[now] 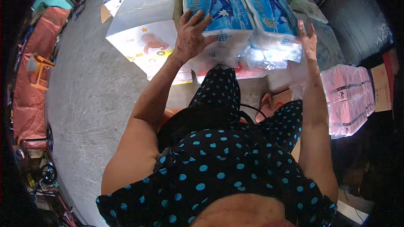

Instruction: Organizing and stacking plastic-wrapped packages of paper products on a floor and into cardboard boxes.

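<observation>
Two blue plastic-wrapped packs with an airplane print, a left pack (221, 9) and a right pack (268, 9), lie side by side before me. My left hand (194, 34) rests on the near left corner of the left pack, fingers spread over its top and thumb towards the front face. Against the outer side of the right pack stands my right hand (307, 41), fingers pointing up and its palm side hidden. Crumpled clear wrap ends (271, 58) stick out at the right pack's near end. My knee touches the lower front of the stack.
A white carton with a baby picture (151, 44) stands left of the packs. Pink wrapped packs (347, 97) are stacked at the right, near a dark panel (356, 15). Along the far left, beyond the concrete floor (88, 101), are a reddish cover (34, 101) and an orange plastic stool (41, 71).
</observation>
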